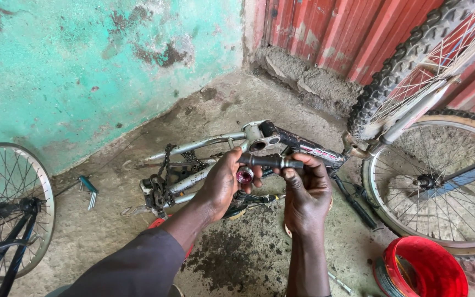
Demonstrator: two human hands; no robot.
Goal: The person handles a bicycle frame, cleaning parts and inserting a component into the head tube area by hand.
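Note:
My left hand [222, 184] and my right hand [306, 193] together hold a dark metal axle [270, 161], one hand at each end, level above the floor. A small pink bearing cup [244, 176] sits in the fingers of my left hand just below the axle. Right behind the axle lies a silver and black bicycle frame [204, 144] on its side, its open round shell [259, 144] facing me. A loose chain [163, 165] hangs over the frame's rear stays.
A bicycle with knobby tyres [408, 55] stands at the right against a red corrugated wall. A red plastic bowl [430, 269] sits at the lower right. Another wheel [6, 203] stands at the left. A set of hex keys [89, 190] lies on the concrete by the green wall.

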